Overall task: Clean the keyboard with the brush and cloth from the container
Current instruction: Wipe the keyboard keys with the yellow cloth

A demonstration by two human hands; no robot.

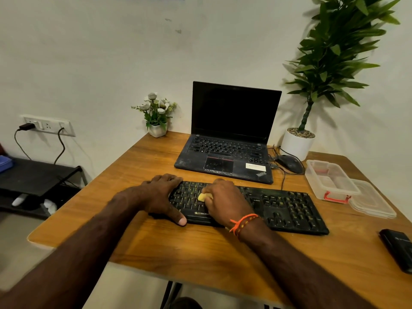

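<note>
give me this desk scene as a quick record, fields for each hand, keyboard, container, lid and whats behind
left hand: left hand lies on the left end of the keyboard, thumb at its front edge
right hand: right hand holds the yellow cloth on the keys
keyboard: black keyboard flat on the wooden table
container: clear container, open, right of the keyboard
lid: lid beside the container
behind: open laptop, mouse

Warm, even indoor light casts the plant's soft shadow on the wall; wide-angle edges bend, slightly soft.
</note>
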